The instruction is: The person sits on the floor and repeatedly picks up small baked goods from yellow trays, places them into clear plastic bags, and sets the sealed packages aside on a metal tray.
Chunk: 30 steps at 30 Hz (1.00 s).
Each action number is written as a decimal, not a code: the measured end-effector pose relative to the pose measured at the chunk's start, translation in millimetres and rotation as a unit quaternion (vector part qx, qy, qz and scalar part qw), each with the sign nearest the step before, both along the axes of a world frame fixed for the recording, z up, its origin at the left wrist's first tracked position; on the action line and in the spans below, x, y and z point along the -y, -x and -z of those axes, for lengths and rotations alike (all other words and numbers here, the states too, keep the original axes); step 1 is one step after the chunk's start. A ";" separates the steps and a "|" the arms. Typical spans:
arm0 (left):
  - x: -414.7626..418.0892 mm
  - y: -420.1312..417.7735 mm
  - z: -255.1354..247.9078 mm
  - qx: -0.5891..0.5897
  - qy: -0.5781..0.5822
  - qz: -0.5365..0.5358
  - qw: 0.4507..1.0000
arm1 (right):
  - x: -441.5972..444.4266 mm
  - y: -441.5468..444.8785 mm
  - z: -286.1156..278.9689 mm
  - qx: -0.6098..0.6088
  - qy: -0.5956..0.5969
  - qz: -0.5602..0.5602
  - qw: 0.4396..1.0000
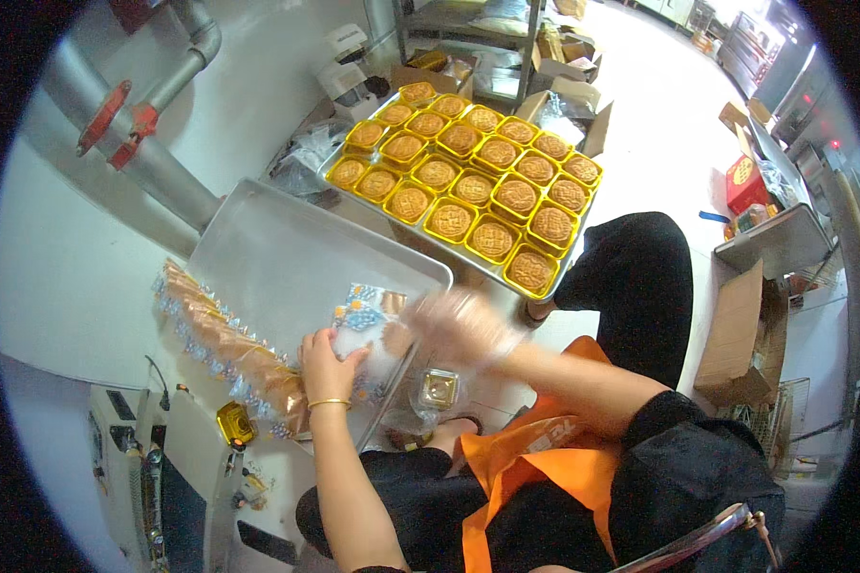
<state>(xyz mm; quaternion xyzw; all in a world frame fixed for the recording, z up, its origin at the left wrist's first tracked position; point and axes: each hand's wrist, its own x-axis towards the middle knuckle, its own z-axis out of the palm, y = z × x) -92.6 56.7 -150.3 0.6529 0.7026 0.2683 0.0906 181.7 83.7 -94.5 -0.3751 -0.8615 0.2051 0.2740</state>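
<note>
My left hand (pixel 332 367) rests on a printed plastic packet (pixel 362 319) near the front corner of a metal tray (pixel 287 229); whether the fingers grip it is not clear. Strongly blurred, my right hand (pixel 462 322) is just right of the packet, over the tray's edge, and its fingers cannot be made out. A long overlapping row of copper and blue printed packets (pixel 236 351) lies along the tray's left side. Beyond, mooncakes (pixel 450 220) in yellow plastic trays cover a second metal tray (pixel 487 265). Below my right hand sits a small clear container with a gold inner part (pixel 440 389).
An empty gold plastic tray (pixel 236 422) lies by a machine (pixel 165 458) at lower left. A pipe with a red valve wheel (pixel 104 118) runs along the wall. Cardboard boxes (pixel 734 336) stand at right, metal shelving (pixel 466 32) behind. A black-clothed knee (pixel 638 286) is beside the mooncakes.
</note>
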 end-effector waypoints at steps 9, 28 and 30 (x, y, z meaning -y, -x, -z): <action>-5.9 5.0 -9.6 0.031 0.037 -0.039 0.998 | -132.4 -139.7 0.0 0.205 0.086 0.424 0.878; -10.9 -5.8 -14.8 0.159 0.065 -0.105 0.979 | -153.0 -96.8 6.5 0.109 0.139 0.391 0.903; -10.0 -4.5 -11.3 0.089 0.046 -0.100 0.990 | -157.9 -101.5 19.7 0.073 0.105 0.375 0.918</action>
